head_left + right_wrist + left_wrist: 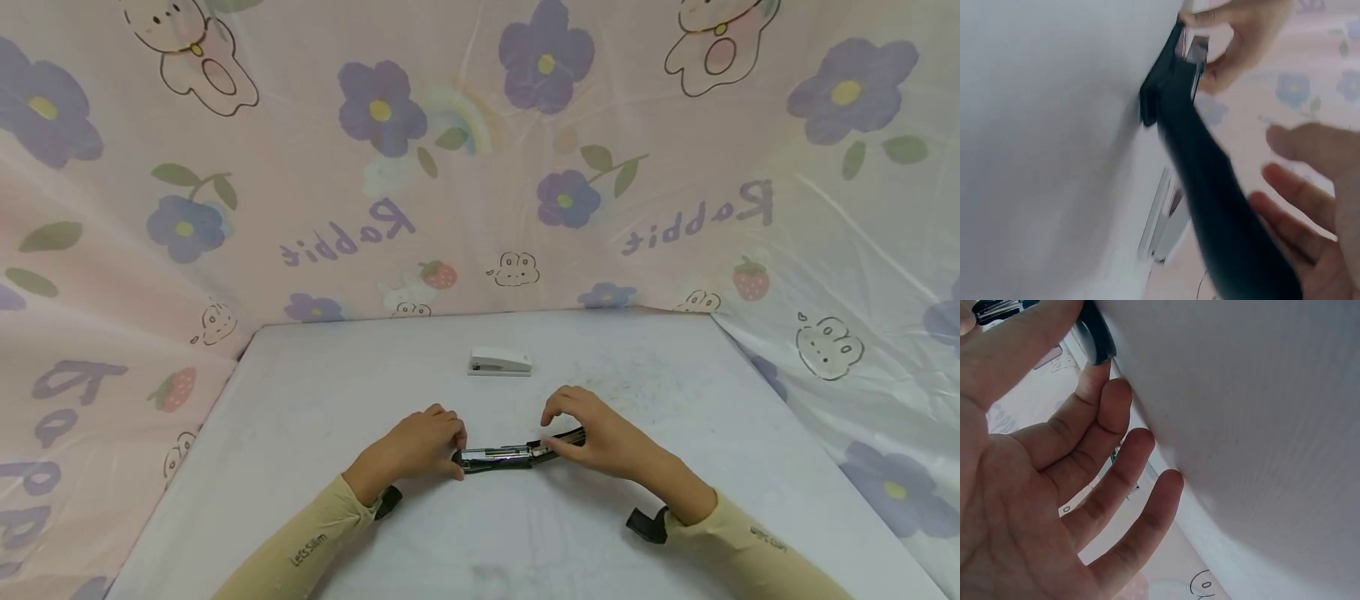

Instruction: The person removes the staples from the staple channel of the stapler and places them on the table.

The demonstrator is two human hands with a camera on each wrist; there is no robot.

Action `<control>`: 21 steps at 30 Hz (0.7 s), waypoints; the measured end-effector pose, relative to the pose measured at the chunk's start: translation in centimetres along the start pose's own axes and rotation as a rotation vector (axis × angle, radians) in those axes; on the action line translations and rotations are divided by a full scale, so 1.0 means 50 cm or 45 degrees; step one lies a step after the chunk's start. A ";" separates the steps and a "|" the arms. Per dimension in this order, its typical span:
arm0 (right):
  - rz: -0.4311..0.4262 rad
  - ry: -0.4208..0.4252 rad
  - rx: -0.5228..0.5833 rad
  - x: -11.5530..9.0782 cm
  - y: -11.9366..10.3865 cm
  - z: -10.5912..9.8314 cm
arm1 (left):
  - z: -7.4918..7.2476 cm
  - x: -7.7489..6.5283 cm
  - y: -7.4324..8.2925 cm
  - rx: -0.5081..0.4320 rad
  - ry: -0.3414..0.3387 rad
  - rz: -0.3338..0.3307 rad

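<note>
A black stapler lies folded wide open on the white table, its metal staple channel showing and its upper arm angled up to the right. My left hand pinches the left end of the base between thumb and index finger; in the left wrist view the dark rounded end sits at those fingertips while the other fingers rest near the tabletop. Around the raised arm, my right hand has its thumb and fingers spread. The right wrist view shows the black arm beside these loosely bent fingers.
Behind the hands stands a white stapler on the white table. A printed curtain with flowers and rabbits encloses the back and sides. Each wrist carries a black camera mount.
</note>
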State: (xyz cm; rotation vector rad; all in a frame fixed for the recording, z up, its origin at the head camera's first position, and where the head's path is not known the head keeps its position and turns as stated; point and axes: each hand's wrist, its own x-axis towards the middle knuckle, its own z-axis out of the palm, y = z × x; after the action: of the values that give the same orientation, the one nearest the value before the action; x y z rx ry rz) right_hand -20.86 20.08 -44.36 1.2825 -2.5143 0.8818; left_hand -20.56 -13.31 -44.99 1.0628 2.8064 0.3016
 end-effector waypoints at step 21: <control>-0.083 -0.118 -0.159 0.042 -0.063 0.111 | 0.004 0.003 -0.004 -0.008 0.013 -0.012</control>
State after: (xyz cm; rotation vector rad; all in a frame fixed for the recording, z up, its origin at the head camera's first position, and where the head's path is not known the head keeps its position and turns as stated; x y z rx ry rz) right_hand -19.09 14.02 -46.64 1.3859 -2.5360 0.6552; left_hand -20.76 -13.33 -45.25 1.0494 2.8165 0.3160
